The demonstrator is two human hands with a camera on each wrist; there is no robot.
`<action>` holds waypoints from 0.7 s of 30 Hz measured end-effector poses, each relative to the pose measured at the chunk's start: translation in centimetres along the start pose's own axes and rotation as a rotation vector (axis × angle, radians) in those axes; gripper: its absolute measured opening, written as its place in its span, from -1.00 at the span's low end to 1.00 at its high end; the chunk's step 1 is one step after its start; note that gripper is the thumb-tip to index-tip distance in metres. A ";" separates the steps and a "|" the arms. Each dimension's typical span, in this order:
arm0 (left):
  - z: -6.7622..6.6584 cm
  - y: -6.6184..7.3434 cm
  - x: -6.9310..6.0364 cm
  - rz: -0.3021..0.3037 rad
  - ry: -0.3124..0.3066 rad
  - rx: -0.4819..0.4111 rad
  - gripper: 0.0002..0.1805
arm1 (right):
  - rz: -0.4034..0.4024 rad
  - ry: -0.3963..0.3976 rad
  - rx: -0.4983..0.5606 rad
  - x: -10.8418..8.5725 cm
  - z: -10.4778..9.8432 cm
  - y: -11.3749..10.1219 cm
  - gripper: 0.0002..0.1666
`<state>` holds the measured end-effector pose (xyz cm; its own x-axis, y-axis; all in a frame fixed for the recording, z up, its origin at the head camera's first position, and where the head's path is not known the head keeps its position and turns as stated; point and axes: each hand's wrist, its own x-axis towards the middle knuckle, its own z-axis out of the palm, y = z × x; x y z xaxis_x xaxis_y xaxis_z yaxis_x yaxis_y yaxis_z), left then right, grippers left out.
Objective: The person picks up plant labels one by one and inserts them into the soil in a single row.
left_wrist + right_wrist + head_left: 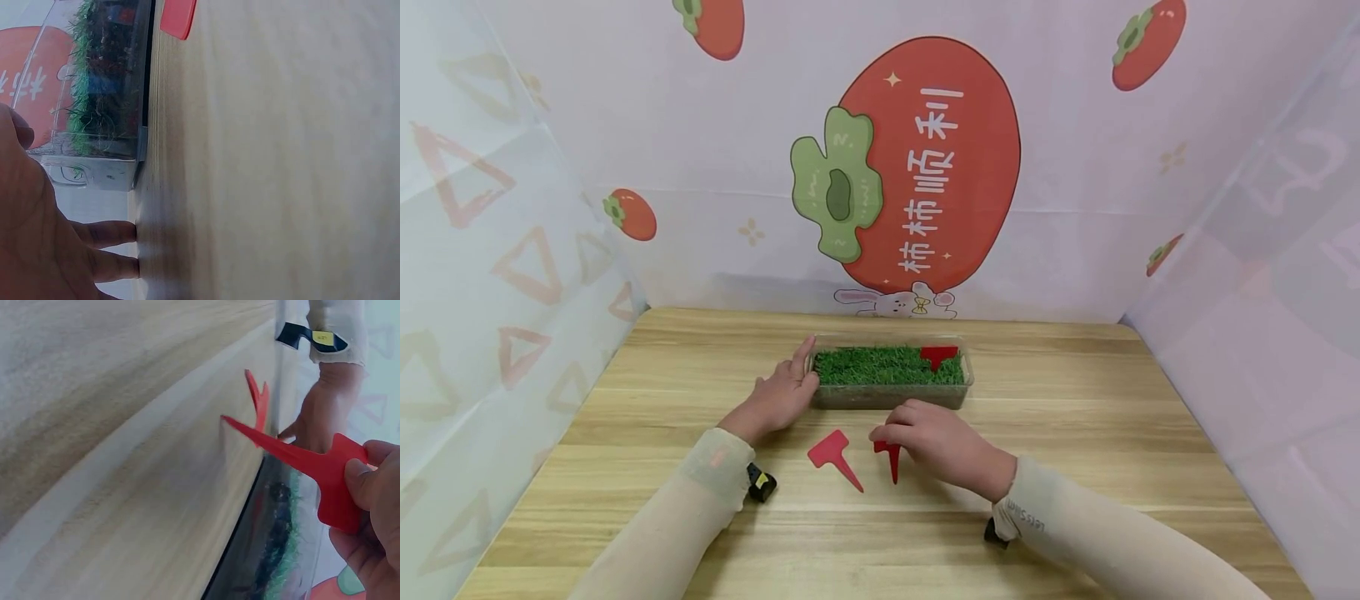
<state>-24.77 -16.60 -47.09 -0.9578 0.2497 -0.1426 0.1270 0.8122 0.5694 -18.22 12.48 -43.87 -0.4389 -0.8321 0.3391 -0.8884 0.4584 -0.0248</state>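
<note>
A clear rectangular container (pixel 891 398) filled with green artificial grass (pixel 868 367) stands on the table. One red T-shaped plant label (pixel 938 357) is upright in the grass near the right end. My left hand (pixel 780 396) rests against the container's left end, its fingers fairly straight and the lower ones touching the tabletop in the left wrist view. In front of the container, my right hand (pixel 943 443) pinches another red plant label (pixel 340 481) by its wide head, the pointed stem free. A third, pinkish-red plant label (pixel 831 450) lies on the table between the hands.
The wooden table (pixel 1060 392) reaches back to a printed cloth wall (pixel 730 275) with persimmon pictures. Similar cloth sides close in left and right. Black wrist straps (pixel 762 483) are worn at both sleeves.
</note>
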 end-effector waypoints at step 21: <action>0.1 -0.2 0.0 0.008 -0.003 -0.017 -0.29 | 0.039 -0.001 0.015 1.5 -2.3 1.3 -0.57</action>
<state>-24.76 -16.73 -47.28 -0.9559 0.2580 -0.1404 0.1304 0.8010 0.5843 -19.71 12.52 -41.24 -0.4733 -0.8142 0.3362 -0.8725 0.4858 -0.0518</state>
